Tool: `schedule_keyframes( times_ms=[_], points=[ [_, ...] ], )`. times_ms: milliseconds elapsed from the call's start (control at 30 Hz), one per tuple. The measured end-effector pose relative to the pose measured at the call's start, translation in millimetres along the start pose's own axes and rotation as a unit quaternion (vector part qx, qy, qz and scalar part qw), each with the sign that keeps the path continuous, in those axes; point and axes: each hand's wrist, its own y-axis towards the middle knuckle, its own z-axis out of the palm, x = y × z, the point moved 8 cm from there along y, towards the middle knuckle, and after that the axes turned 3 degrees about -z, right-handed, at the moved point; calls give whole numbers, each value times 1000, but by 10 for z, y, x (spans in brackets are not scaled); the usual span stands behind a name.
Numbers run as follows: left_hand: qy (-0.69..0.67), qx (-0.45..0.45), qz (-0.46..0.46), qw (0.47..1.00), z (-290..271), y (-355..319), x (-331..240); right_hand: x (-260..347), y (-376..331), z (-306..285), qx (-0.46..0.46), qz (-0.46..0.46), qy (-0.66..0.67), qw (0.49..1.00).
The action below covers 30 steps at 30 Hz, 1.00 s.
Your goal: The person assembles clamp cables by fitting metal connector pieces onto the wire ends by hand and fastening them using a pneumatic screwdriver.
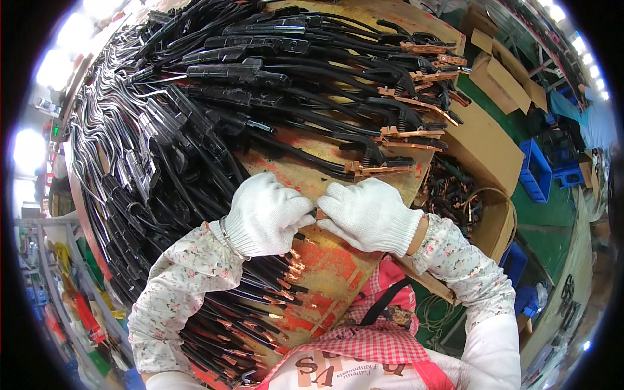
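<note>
My left hand [268,214] and my right hand [369,214], both in white knitted gloves, meet over the table's near middle, fingers closed. A small copper-coloured piece [320,213] shows at the right fingertips; the left fingers hide what they grip. Beyond my hands lie black cables ending in clamps with copper jaws [383,170] and black spring levers, like welding electrode holders. Below the left wrist, several black cables end in bare copper tips [286,284]. Black plastic housings [195,123] lie in a heap left of my hands.
The worn yellow and red tabletop [325,273] shows under my wrists. Grey cables [97,149] run off its left edge. A cardboard box [487,156] of copper clamp parts stands at the right edge. Farther right are an open carton [504,78] and a blue crate [534,170].
</note>
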Motion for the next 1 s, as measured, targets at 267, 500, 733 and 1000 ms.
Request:
schedule_keyframes(
  times_ms=[267, 500, 733, 1000],
  points=[
    [4, -1, -41, 999, 60, 104, -25, -40, -145, 24, -27, 33, 11, 999],
    [-36, 7, -71, 997, -107, 123, -19, -478, -1302, -621, -278, 293, -57, 913],
    [-8, -38, -25, 999, 6, 116, -31, -879, -4084, 387, 33, 748, -53, 660],
    [-31, -55, -40, 997, 39, 166, -86, -858, -3844, 369, -290, 705, 395, 512]
  ],
)
